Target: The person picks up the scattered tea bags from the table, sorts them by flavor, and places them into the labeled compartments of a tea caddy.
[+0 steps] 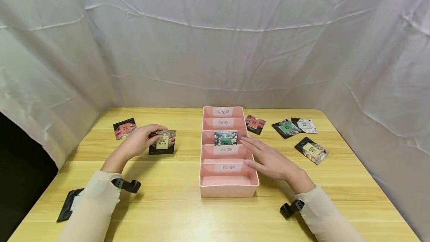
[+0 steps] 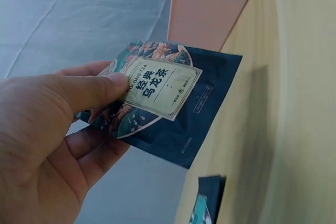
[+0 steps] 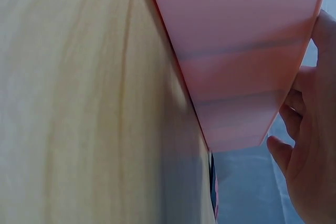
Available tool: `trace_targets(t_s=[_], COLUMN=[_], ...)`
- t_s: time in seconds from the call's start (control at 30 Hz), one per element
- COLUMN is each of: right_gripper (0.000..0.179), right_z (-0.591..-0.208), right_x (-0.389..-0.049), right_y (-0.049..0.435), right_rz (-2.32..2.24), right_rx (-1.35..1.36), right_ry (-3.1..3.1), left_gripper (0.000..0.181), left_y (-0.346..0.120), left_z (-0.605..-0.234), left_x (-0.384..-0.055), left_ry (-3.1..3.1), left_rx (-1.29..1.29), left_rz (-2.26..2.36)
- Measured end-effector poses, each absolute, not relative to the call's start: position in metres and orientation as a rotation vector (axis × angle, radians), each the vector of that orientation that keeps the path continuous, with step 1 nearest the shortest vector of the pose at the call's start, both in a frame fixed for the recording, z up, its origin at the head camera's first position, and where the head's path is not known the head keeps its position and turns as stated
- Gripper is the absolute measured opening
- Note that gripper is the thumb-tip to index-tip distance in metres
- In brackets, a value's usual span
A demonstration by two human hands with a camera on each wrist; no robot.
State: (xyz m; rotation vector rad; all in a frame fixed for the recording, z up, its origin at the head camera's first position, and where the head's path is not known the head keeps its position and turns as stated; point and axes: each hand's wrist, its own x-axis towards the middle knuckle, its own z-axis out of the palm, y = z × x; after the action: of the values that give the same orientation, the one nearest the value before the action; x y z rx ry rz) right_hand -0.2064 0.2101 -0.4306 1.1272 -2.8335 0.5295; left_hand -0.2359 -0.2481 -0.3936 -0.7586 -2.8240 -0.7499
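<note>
While the left hand (image 1: 139,143) pinches an oolong tea packet (image 1: 162,142) between thumb and fingers, the packet sits a bit left of the pink organizer (image 1: 228,188), toward the desk's left half and roughly level with the box's third slot. From the left wrist view you get a close look: the thumb lies across the cream label on the dark blue packet (image 2: 163,100), the other fingers curl underneath, and the packet looks lifted off the wood rather than lying flat (hard to be totally sure from the head view).

The right hand (image 1: 268,158) rests against the right wall of the organizer, fingers straight and relaxed, not gripping anything. In the right wrist view the fingers (image 3: 302,129) are just loosely bent beside the pink wall (image 3: 241,51).

The organizer stands in the middle of the desk (image 1: 174,204) with four labelled dividers running front to back. One green tea packet (image 1: 226,137) stands upright in the third compartment from the back.

Other packets lie around: a pink-label one (image 1: 124,128) near the far left edge, another pink-label one (image 1: 255,124) just right of the organizer's back end, then a green-label one (image 1: 286,128) and a white one (image 1: 304,125) overlapping near the far right corner, plus a cream-label one (image 1: 311,150) closer to the right edge. A dark packet (image 1: 69,204) lies at the near left corner, partly under the left sleeve.
</note>
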Motion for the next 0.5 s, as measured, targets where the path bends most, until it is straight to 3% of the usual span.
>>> trace_targets(t_s=[0.5], right_gripper=[0.069], right_z=[-0.43], right_x=[-0.205], right_y=[0.21], right_rz=[0.532], right_rx=[1.13], right_ry=[-2.825], left_gripper=[0.038], left_y=[-0.214], left_z=[-0.367], left_x=[-0.258], left_ry=[-2.78], left_rx=[-0.732], left_rz=[-0.837])
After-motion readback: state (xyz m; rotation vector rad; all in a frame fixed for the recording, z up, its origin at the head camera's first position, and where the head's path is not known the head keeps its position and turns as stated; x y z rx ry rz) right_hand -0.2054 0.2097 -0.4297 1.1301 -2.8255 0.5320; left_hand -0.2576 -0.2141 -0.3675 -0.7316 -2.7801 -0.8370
